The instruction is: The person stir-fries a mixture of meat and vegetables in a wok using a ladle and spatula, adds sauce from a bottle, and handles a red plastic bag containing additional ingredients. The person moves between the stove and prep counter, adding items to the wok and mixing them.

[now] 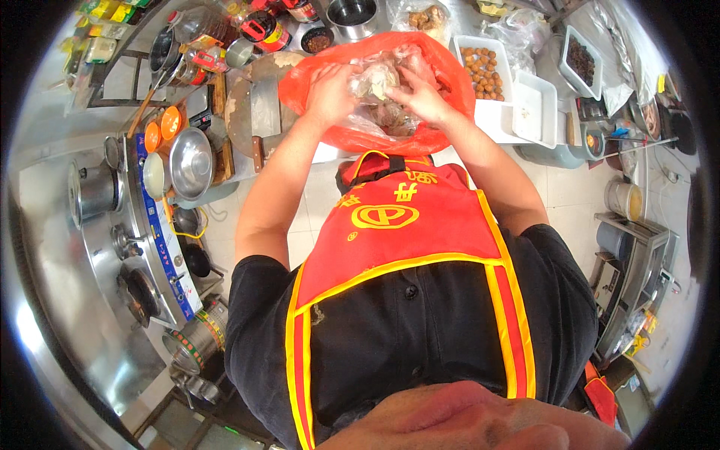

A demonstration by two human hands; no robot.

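A large red plastic bag (458, 73) lies spread wide on the worktop, with clear plastic bags (388, 115) of brownish food inside it. My left hand (332, 93) is over the bag's left part, its fingertips at a pale, crumpled clear-plastic bundle (374, 81). From the other side my right hand (419, 95) reaches in, fingers spread, the fingertips at the bundle's right edge. Whether either hand grips the plastic cannot be told. Left of the bag, a cleaver (265, 112) with a wooden handle lies on a round chopping board (239, 115).
Right of the bag stand a white tray of round brown balls (481, 73) and a white tray (534, 109) with small scraps. Behind are a metal pot (353, 19), a small bowl of dark red sauce (316, 40) and bottles. A steel bowl (191, 163) stands at left.
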